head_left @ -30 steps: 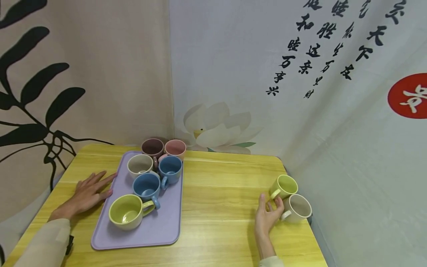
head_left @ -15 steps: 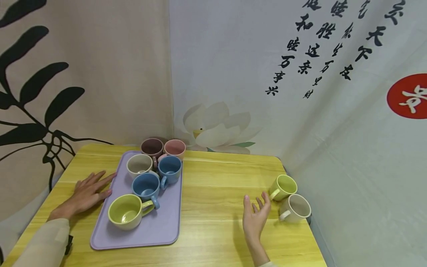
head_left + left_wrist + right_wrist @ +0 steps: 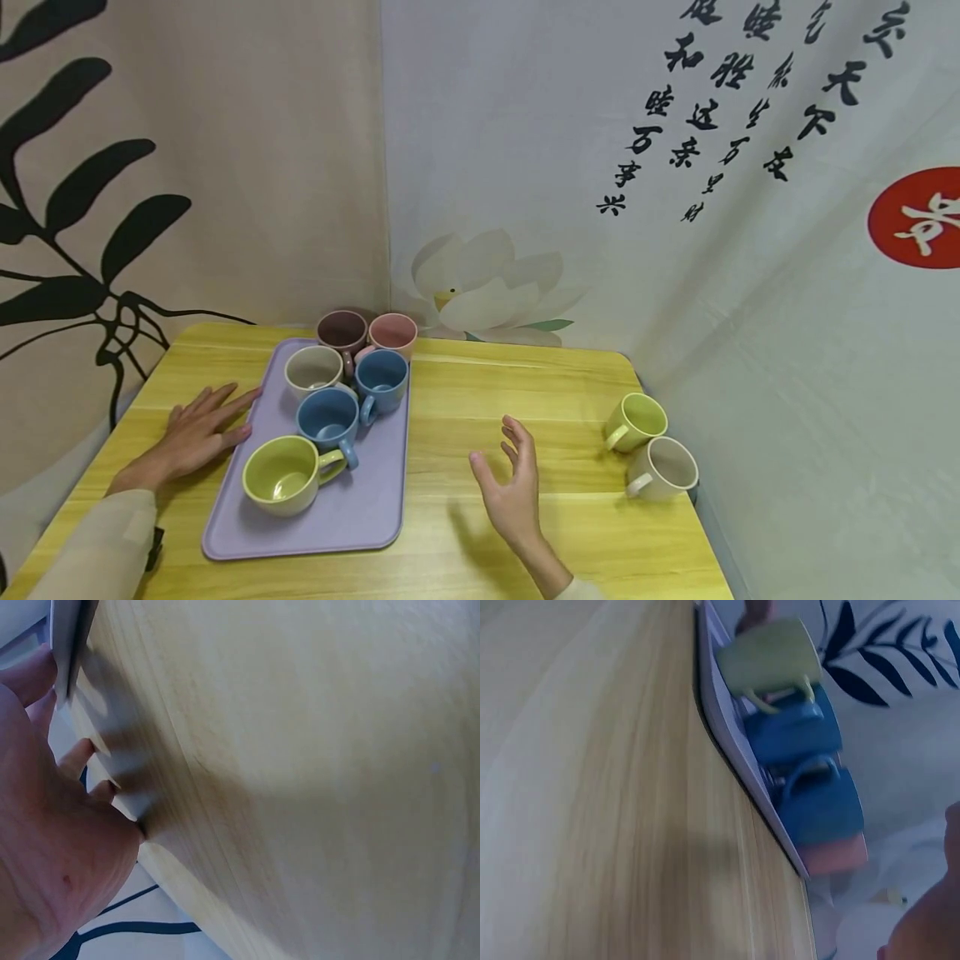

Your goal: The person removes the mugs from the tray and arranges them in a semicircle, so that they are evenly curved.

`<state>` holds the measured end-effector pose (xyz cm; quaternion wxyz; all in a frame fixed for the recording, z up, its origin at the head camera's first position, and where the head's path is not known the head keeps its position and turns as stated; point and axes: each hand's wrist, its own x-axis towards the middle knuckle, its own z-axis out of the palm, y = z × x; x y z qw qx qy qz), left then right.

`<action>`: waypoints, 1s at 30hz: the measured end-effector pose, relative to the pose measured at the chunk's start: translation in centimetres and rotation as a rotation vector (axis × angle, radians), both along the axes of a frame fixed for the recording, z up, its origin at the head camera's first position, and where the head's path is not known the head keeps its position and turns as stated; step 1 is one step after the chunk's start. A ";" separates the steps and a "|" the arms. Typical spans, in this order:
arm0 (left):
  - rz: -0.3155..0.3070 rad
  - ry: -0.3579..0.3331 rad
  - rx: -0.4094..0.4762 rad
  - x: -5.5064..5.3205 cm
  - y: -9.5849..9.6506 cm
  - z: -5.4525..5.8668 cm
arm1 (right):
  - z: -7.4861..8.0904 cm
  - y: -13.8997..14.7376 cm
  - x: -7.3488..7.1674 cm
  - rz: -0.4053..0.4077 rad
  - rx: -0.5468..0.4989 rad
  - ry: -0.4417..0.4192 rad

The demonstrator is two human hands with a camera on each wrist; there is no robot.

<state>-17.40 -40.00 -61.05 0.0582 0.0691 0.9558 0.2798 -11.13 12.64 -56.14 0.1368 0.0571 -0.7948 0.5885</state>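
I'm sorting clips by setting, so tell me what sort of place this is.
Likely a screened-off indoor corner set up for tabletop work: a table, printed cloth behind it, mugs on a tray.

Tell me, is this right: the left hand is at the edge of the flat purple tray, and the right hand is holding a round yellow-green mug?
No: the right hand holds nothing, as the head view shows. The left hand is at the edge of the flat purple tray.

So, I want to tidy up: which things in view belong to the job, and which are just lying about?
Probably the job: tray, left hand, right hand, six grouped cups, two cups farther right.
Just there: table, printed cloth.
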 end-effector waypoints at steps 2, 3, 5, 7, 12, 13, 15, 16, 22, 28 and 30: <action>0.000 -0.001 -0.002 0.0 0.0 0.0 | 0.1 -0.8 0.1 0.041 0.027 0.004; 0.001 -0.004 -0.005 0.0 0.0 0.1 | 0.1 -1.2 0.2 0.059 0.041 0.007; -0.008 -0.017 -0.015 0.0 0.0 0.2 | 0.2 -1.9 0.3 0.099 0.061 0.018; -0.007 -0.034 -0.021 0.1 0.0 0.4 | 0.2 -2.6 0.4 0.136 0.088 0.046; -0.006 -0.052 -0.023 0.0 0.1 0.5 | 0.1 -4.4 0.6 0.241 0.150 0.164; -0.006 -0.050 -0.023 0.0 0.1 0.5 | 0.1 -4.7 0.6 0.261 0.160 0.182; -0.008 -0.044 -0.023 0.0 0.0 0.5 | 0.3 -5.4 0.7 0.297 0.169 0.190; -0.009 -0.042 -0.024 0.0 0.0 0.5 | 0.4 -5.7 0.7 0.313 0.173 0.185; -0.007 -0.046 -0.030 0.0 0.1 0.5 | 0.6 -7.4 0.2 0.375 0.195 0.129; -0.004 -0.053 -0.028 0.1 0.1 0.6 | 0.2 -8.9 -1.0 0.414 0.207 0.086; -0.003 -0.057 -0.027 0.1 0.1 0.6 | 0.0 -9.4 -1.4 0.419 0.211 0.074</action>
